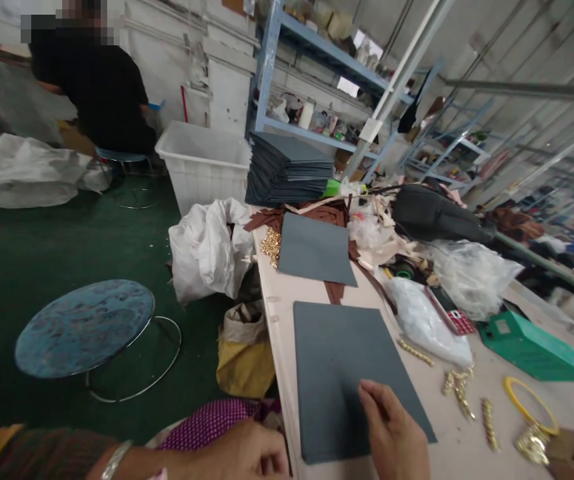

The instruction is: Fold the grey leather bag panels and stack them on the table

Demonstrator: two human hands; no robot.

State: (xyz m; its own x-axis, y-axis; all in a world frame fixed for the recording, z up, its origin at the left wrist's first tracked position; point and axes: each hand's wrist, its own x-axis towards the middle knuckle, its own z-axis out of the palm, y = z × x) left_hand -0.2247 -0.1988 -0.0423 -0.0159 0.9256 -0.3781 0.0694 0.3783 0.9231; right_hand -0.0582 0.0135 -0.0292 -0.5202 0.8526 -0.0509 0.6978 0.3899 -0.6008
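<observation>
Two loose grey sheets lie flat on the tabletop (279, 333): the near sheet (337, 360) under the right hand (394, 437), whose grip is apart with fingers resting on it, and the far sheet (314, 250) before one tall stack (287, 170). The left hand (247, 457) curls at the edge, and I cannot tell its grip. The contents of the white tub (201, 160) are hidden.

No text is readable (the green box's (531, 347) label blurs).
</observation>
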